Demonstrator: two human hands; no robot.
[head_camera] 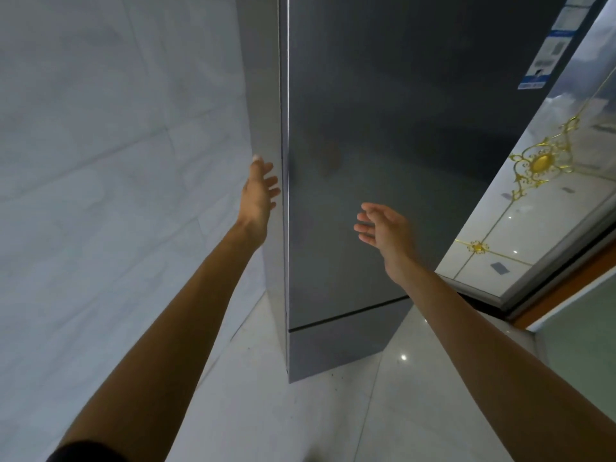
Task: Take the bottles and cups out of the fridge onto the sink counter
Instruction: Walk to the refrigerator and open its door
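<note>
Fridge closed; sticker perhaps energy label, unreadable; left hand, right hand spread, empty.

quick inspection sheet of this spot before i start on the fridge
surface: pale glossy floor tiles only
job's things: grey fridge, doors closed, contents hidden
clutter: nothing seen
hands: left hand open by the fridge's left edge, contact unclear; right hand open before its door; both empty
cables: nothing seen
surroundings: tiled wall on the left; glossy panel with gold ornament on the right; labels at the fridge's top corner
</note>
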